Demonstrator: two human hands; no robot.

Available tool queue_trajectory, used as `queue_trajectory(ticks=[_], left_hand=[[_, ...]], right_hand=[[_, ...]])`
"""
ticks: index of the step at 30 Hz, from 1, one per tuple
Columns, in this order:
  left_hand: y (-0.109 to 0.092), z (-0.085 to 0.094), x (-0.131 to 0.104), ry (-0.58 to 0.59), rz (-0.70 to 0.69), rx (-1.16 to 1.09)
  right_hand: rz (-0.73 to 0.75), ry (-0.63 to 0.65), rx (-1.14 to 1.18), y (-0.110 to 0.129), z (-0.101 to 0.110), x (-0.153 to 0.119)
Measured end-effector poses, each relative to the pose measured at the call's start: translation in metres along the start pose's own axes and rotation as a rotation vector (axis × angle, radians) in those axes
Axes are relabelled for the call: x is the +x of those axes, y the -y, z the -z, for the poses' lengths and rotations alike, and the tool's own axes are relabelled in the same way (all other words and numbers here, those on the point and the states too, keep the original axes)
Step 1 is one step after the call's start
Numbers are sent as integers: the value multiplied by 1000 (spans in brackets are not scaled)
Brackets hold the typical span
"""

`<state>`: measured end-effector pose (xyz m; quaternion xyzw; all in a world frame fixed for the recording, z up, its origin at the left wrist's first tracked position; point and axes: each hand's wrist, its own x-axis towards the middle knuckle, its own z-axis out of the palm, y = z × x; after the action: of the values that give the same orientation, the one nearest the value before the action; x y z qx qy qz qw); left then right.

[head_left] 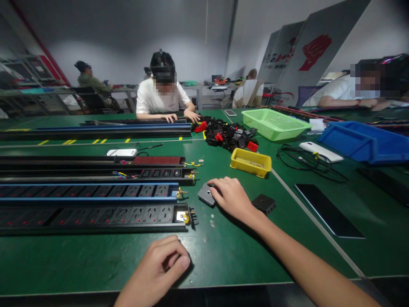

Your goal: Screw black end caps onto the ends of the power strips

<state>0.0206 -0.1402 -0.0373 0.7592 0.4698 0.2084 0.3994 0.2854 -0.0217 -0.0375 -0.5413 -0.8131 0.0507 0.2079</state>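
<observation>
My right hand (230, 197) reaches over the green table, its fingertips at the edge of a grey square plate (207, 195) with a hole in it. Whether the fingers grip the plate or only rest on it cannot be made out. Beside that wrist lies a dark square block (263, 203). Near the front edge my left hand (166, 262) is curled, with nothing visible in its fingers. Left of both hands lie long socket strips: a black one (121, 215), a blue-edged one (96, 191), and two more behind with wires at their ends.
A yellow tray (251, 163) of small parts stands ahead, before a heap of black and red parts (228, 135). Further back are a green basket (275, 123) and blue bin (364, 140). A phone-like black slab (327, 210) and coiled cable lie right. A person (161, 94) works opposite.
</observation>
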Motion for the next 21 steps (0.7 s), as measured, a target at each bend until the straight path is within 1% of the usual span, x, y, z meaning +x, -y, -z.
queue_trajectory(ticks=[6, 14, 18, 21], left_hand=[[-3, 1, 1, 6, 2, 9], [-3, 1, 1, 7, 4, 9], [-5, 0, 1, -4, 9, 5], [-5, 0, 1, -7, 3, 1]], right_hand=[[29, 45, -26, 1, -2, -1], [-5, 49, 37, 3, -1, -1], [-25, 27, 125, 3, -1, -1], [-43, 2, 251, 3, -1, -1]])
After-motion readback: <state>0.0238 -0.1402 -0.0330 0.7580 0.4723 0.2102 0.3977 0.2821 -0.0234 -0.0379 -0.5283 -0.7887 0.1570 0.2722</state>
